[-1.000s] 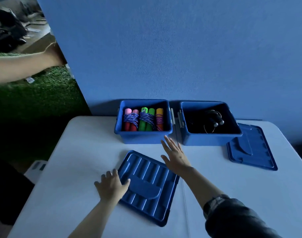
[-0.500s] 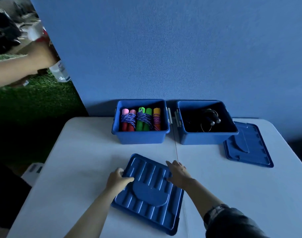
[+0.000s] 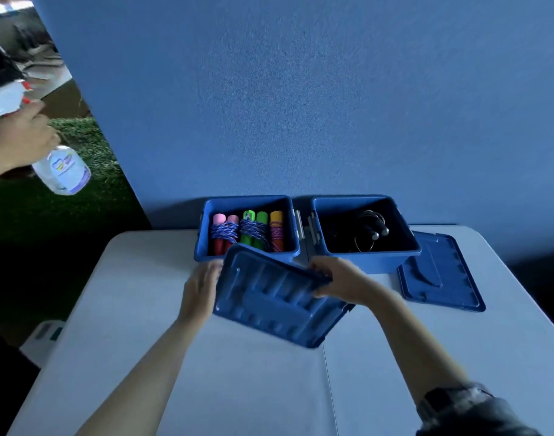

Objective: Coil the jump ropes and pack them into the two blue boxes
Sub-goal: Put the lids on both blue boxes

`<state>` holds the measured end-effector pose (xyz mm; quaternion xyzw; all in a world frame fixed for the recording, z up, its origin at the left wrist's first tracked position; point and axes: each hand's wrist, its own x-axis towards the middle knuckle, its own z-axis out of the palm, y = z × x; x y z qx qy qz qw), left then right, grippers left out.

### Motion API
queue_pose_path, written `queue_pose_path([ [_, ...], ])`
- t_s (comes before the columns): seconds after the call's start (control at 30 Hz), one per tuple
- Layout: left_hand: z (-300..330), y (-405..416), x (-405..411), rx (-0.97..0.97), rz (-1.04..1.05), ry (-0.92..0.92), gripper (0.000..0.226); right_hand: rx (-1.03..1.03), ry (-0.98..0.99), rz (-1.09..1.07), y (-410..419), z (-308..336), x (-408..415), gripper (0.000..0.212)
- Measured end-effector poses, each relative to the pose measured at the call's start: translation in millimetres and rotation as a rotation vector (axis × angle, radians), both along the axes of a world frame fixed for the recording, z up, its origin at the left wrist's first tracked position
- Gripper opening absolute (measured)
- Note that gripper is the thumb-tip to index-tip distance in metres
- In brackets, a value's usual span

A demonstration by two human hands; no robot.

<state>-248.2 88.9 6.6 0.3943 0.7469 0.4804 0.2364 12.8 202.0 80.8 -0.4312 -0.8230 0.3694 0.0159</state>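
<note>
- With fingers curled over its right edge, the right hand (image 3: 338, 280) grips the lid (image 3: 274, 297), tilted above the table (image 3: 143, 309).
- Left hand (image 3: 201, 289) holds the lid's left edge, though blur hides the exact finger hold.
- Just behind, the left box (image 3: 247, 256) holds coiled ropes (image 3: 247, 229) with pink, green and orange handles, side by side.
- Right box (image 3: 392, 261), touching or nearly so, holds a dark rope (image 3: 371, 229).
- Second lid (image 3: 439, 273) lies flat beside it.
- Far left, another hand (image 3: 20, 136) holds a spray bottle (image 3: 63, 169).
</note>
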Motion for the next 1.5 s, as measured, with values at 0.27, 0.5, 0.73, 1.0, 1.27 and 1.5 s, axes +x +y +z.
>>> queue_pose_path([
  [0.27,9,56,-52,-0.368,0.007,0.199,0.051,0.492,0.069,-0.07,9,65,-7,0.023],
  [0.5,0,69,-65,-0.389,-0.024,0.252,0.052,0.798,0.105,-0.048,22,68,-28,0.024],
  [0.73,-6,73,-76,-0.335,0.043,0.139,0.04,1.027,0.063,-0.044,38,2,-70,0.024],
  [1.0,-10,69,-84,-0.164,0.19,-0.211,0.025,0.785,0.098,0.075,27,-51,-99,0.034],
  [1.27,-9,74,-81,-0.263,0.142,0.033,0.029,0.502,0.046,0.171,26,-89,-95,0.054],
  [1.5,-14,73,-78,-0.219,0.122,0.158,0.022,0.484,0.01,0.272,30,-84,-96,0.054],
])
